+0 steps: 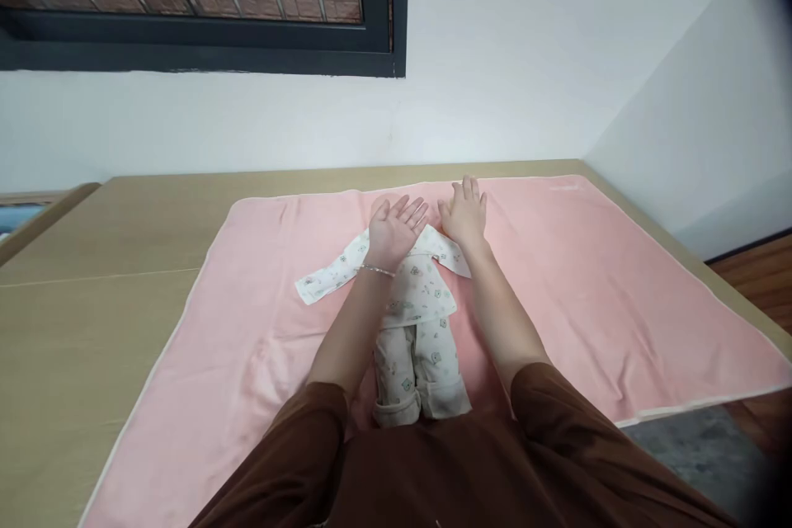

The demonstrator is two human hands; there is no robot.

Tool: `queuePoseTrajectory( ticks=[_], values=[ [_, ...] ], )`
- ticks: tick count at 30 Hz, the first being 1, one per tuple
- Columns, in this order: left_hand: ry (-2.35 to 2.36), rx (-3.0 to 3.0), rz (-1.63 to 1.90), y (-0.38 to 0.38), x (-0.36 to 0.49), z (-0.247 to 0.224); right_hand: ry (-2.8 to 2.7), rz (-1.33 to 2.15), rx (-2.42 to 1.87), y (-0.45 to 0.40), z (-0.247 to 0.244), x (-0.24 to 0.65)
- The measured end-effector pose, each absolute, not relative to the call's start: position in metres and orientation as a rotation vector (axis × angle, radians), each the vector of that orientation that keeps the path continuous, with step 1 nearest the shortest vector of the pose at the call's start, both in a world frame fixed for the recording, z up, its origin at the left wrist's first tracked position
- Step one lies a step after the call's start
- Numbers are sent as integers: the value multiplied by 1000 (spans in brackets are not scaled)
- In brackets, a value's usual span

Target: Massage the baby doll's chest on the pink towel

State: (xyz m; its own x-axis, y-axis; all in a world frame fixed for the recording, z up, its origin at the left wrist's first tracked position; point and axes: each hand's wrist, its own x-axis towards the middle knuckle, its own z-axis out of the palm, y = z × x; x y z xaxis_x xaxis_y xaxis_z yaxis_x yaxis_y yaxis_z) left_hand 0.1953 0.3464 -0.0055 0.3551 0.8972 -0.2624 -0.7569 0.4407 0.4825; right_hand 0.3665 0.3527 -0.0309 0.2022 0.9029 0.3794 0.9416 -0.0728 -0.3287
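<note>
A small white patterned top (424, 293) lies on a pink blanket (594, 289), its sleeves spread to both sides. White patterned trousers (436, 359) with rolled cuffs lie below it, their waist under the top's hem. My left hand (396, 231) is over the top's upper left part, palm up and fingers spread, holding nothing. With its back showing and fingers apart, my right hand (464, 210) is beside the neck of the top, above the right sleeve. The neck area is partly hidden by my hands; something peach-coloured shows between them, too covered to name.
The blanket covers much of a pale wooden surface (111, 330). A white wall (495, 58) rises behind it, with a dark-framed barred window (247, 49) at upper left. Wooden floor (761, 268) shows at right, and a grey patch (693, 445) lies by the near right edge.
</note>
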Motion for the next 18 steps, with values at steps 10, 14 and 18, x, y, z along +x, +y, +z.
queuePoseTrajectory(
  ticks=[10,14,18],
  values=[
    [558,473,1122,321,140,33,-1711,-140,-1952,358,-40,377],
    [692,634,1217,335,122,5,-1702,-175,-1989,361,-40,377],
    [869,720,1286,335,116,1,-1689,-154,-1984,363,-41,378]
  ],
)
